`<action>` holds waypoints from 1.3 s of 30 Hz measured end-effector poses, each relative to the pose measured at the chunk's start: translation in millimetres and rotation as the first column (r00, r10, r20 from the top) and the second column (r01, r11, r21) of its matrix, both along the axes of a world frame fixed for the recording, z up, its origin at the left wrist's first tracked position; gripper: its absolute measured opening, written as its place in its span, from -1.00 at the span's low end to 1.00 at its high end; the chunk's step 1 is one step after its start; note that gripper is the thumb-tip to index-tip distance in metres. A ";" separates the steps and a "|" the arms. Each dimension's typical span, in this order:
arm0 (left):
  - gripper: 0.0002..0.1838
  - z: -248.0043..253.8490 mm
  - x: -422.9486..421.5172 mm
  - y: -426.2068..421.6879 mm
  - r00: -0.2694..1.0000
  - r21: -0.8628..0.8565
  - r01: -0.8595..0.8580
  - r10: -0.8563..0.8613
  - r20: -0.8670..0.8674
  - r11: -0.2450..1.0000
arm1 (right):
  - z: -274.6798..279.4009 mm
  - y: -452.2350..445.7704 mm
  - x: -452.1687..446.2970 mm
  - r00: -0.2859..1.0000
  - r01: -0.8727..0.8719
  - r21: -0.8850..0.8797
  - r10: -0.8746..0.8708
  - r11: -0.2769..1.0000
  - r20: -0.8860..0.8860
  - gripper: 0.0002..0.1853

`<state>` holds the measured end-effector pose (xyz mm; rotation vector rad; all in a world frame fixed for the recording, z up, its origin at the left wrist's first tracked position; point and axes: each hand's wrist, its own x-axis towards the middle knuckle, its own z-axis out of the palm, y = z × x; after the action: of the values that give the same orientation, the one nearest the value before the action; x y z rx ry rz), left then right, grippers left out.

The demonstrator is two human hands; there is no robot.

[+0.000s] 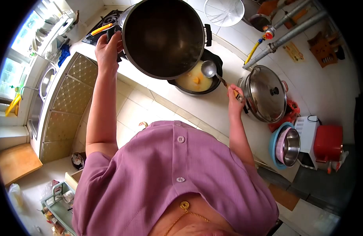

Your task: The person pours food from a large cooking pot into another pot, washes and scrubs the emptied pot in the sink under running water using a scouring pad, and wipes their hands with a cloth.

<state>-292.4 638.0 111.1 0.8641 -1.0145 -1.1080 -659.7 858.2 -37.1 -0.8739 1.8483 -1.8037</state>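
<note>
A large dark pot (162,37) is tilted over a black bowl (217,63) on the white counter, its wide mouth facing me. My left hand (109,47) grips the pot's side handle. Pale soup (193,80) with orange pieces lies in the bowl, partly hidden by the pot's rim. In my right hand (236,100) is the handle of a metal ladle (208,69), whose round head is above the soup at the bowl's right side, close to the pot's rim.
To the right stands a steel pot with a glass lid (268,92), then nested basins (287,147), a white appliance (306,135) and a red box (328,142). A gas stove (100,31) is behind my left hand. The sink (47,84) lies left, and a strainer (224,11) hangs behind.
</note>
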 end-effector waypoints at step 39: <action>-0.87 -106.8 748.6 31.0 0.133 0.204 -0.968 0.989 -0.066 0.144 | 265.1 -526.2 688.5 -0.295 -0.700 -0.299 0.644 -0.649 -0.706 -0.51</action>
<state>456.2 669.0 4.3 1.2059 -0.0007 -0.0071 28.8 332.0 228.0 -1.9095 -0.5958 -0.9242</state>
